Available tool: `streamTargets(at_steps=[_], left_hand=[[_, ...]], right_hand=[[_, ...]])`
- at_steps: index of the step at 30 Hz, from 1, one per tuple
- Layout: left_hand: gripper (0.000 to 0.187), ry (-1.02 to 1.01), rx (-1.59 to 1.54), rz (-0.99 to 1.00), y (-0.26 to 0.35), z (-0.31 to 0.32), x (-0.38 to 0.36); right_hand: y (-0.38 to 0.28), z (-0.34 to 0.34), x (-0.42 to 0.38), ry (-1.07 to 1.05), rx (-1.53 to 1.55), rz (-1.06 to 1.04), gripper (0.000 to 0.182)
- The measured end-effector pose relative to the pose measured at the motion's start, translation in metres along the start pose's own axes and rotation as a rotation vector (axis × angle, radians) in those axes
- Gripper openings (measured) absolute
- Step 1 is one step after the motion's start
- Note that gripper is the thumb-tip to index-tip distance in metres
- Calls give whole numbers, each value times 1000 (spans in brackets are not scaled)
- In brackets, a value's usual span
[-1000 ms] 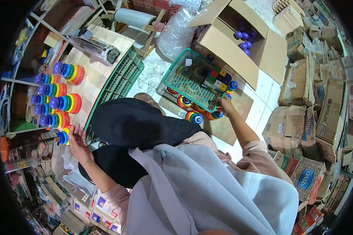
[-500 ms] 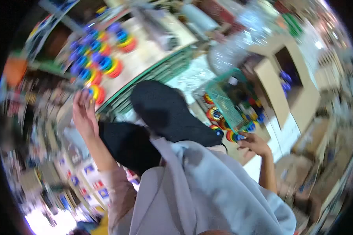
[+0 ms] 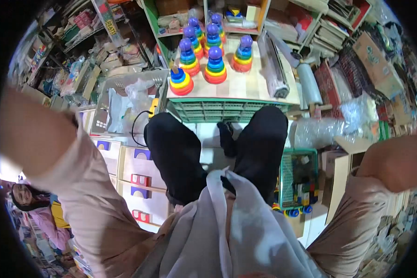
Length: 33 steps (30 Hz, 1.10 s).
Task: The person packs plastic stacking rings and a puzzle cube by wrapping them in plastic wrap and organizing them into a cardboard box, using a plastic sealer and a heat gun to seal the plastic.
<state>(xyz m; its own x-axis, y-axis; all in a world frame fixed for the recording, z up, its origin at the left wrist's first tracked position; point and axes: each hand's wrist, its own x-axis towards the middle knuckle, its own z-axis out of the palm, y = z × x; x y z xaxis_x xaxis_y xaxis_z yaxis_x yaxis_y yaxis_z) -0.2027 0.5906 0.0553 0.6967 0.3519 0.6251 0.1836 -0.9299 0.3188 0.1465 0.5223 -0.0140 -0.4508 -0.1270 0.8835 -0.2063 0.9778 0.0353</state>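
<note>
Both my arms are raised toward the camera at the sides. Only the left forearm point(image 3: 37, 134), blurred, and the right forearm point(image 3: 391, 162) show; both hands are out of view. Rainbow ring stackers point(image 3: 215, 67) stand on a wooden tabletop point(image 3: 259, 88) beyond my knees. Most carry a purple ball on top. The front-left ring stacker point(image 3: 181, 83) has a bare wooden peg and a blue top ring. A long metal-and-plastic device point(image 3: 275, 69) lies at the right of the tabletop.
A green basket point(image 3: 299, 153) with coloured pieces stands right of my legs, beside a cardboard box point(image 3: 336, 180). A grey crate point(image 3: 106, 88) holds plastic bags at left. Wooden boxes point(image 3: 139, 178) with blocks lie below it. Another person point(image 3: 48, 208) is at lower left.
The view has turned to face the table squarely. Both hands have left the frame, the left from near the stackers, the right from beside the green basket. Another person now shows at lower left.
</note>
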Motion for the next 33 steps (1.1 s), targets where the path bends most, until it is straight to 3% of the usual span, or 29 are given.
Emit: streamTargets(at_steps=[8,15,27,29,30,31,33], left_hand=[[37,114,154,121,55,18,-28],[34,303,119,264,77,48,-71],[29,589,138,747,115,87,-110],[28,640,246,793,115,85,-122],[39,565,590,621,112,80,-148],[29,794,669,673,101,75,-154],[31,1145,461,395,40,95,-191]], right_hand=[[9,14,11,38,131,-264,61],[33,33,7,83,275,-367,58],[58,49,16,124,475,-631,54],[66,54,13,200,589,-656,53],[72,55,8,267,666,-672,53],[79,57,1,341,751,-697,52],[119,80,-31,606,841,-501,53]])
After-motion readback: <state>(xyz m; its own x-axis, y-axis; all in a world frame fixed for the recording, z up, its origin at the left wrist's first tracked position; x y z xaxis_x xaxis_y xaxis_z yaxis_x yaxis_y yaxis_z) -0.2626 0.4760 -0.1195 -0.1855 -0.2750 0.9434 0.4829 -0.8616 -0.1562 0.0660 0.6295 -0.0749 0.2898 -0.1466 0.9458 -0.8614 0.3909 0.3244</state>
